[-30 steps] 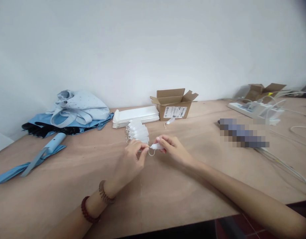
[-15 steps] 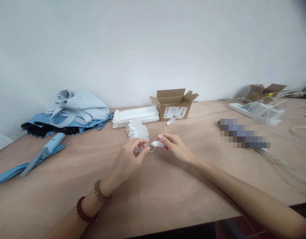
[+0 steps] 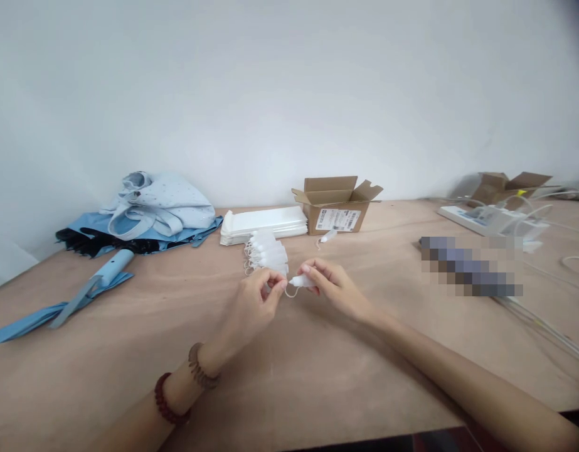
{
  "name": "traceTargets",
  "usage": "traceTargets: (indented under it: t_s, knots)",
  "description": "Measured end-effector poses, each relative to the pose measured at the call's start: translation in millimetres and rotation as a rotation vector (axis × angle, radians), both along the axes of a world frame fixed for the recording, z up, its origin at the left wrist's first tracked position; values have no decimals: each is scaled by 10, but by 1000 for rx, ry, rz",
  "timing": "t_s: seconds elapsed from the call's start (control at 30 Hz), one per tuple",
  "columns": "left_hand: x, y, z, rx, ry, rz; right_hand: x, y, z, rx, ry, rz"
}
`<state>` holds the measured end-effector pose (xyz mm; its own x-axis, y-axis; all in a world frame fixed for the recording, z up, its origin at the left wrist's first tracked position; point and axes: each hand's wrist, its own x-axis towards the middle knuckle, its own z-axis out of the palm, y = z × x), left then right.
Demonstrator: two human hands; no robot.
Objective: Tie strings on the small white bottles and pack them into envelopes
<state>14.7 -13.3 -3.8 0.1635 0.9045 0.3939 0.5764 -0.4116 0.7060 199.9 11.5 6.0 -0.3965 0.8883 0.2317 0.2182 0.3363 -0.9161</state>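
My right hand [image 3: 339, 287] pinches a small white tube-shaped piece [image 3: 301, 281] with a thin looped string. My left hand [image 3: 251, 306] is closed in a pinch on the string's loop [image 3: 289, 292] at the piece's left end. Both hands hover just above the wooden table [image 3: 289, 370]. Right behind them lies a row of several similar white pieces [image 3: 266, 256] with strings. One more white piece [image 3: 327, 236] lies alone in front of the open cardboard box [image 3: 335, 204].
A stack of flat white packets [image 3: 263, 223] lies left of the box. Blue cloth and a folded blue umbrella [image 3: 101, 276] sit at the far left. White cables, a power strip [image 3: 487, 220] and a second box [image 3: 508, 184] are at the right.
The view has tilted, so everything sits slightly lower in the picture. My hands keep their pinch on the white piece and its string, with only small finger shifts.
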Motion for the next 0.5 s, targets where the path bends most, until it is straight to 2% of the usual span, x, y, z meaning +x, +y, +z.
traceTargets:
  t_s: [0.23,0.37,0.5]
  knots:
    - [-156,138,116,-78,2,-59,5,4,-12,51,-31,12]
    - [-266,197,133,-117,-42,-11,22,49,-44,77,-26,37]
    - [-377,238,160,-109,-111,75,44,101,-51,84,28,-4]
